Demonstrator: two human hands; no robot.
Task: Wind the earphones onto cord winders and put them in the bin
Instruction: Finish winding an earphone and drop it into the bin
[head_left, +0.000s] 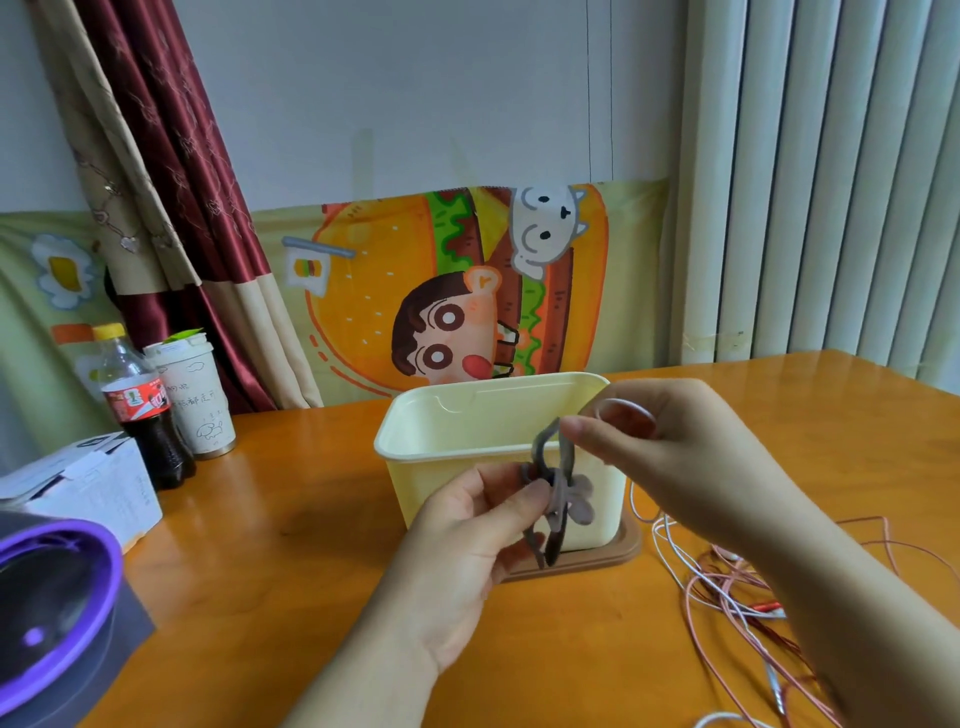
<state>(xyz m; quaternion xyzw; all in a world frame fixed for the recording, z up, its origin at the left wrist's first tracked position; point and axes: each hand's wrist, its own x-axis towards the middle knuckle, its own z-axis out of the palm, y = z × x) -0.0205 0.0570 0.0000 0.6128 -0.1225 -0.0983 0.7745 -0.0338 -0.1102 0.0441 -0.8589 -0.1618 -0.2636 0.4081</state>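
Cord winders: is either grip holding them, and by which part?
Both. The left-hand grip pinches the grey cord winders at the middle, beside the flower-shaped tab; the right-hand grip pinches the top end of one strap.

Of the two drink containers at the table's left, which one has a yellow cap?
The cola bottle, dark inside, with a red label. The cup beside it is white and has no yellow cap.

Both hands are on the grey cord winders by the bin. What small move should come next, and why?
Probably pull one winder free of the bunch. The left hand pinches the bunched cord winders, the right hand pinches one strap's upper end, and the earphones lie tangled and unwound on the table.
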